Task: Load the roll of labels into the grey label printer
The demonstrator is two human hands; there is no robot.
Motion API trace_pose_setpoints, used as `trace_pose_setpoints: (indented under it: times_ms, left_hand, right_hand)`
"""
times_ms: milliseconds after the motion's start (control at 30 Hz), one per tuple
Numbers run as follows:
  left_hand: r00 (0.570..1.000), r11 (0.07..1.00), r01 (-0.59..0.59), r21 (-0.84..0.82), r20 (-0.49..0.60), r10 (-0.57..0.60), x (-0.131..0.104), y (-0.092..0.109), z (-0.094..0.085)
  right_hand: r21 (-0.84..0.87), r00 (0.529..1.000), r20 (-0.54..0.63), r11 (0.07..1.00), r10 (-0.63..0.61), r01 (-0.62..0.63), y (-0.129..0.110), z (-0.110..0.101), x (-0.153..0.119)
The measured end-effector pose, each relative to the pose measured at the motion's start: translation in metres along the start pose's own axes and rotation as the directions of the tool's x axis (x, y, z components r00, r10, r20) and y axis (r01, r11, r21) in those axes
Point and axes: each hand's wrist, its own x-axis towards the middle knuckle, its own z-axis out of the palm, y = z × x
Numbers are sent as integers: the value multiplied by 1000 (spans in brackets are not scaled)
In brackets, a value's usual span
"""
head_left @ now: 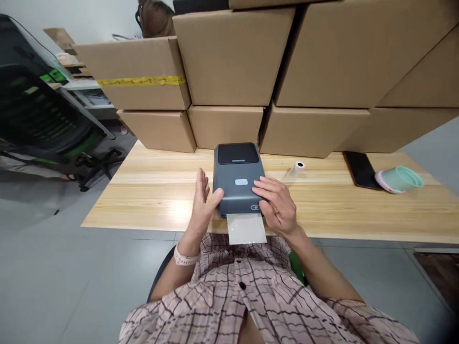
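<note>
A dark grey label printer stands on the wooden table, close to its front edge. From its front slot a white label sticks out and reaches past the table edge. My left hand is beside the printer's left side, fingers stretched out, the thumb against its front left corner. On the printer's right top lies my right hand, fingers extended over the lid and thumb near the oval button at the front. Neither hand is wrapped around anything.
Stacked cardboard boxes line the back of the table. To the right are a small white roll, a black phone and a mint green cup lying tilted. A dark office chair stands at left; behind the boxes, a person's head shows.
</note>
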Motion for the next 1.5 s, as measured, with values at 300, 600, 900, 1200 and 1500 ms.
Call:
trace_pose_setpoints:
  times_ms: [300, 600, 900, 1200, 1500]
  left_hand:
    - [997, 996, 58, -74, 56, -54, -10, -17, 9]
    - [992, 997, -18, 70, -121, 27, -39, -22, 5]
    - [906, 918, 397, 0, 159, -392, -75, -23, 15]
    - [958, 977, 189, 98, 201, -206, -66, -24, 1]
    - [971, 995, -79, 66, -220, 92, -44, -12, -35]
  right_hand:
    - [18, 993, -39, 994, 111, -110, 9, 20, -23]
    - [90, 986, -140, 993, 91, -79, 9, 27, -24]
    - [11, 996, -53, 998, 70, -70, 0, 19, -13]
    - [-314, 988, 155, 949, 12, 38, -21, 7, 17]
    - [-58, 980, 152, 991, 128, -120, -6, -5, 7]
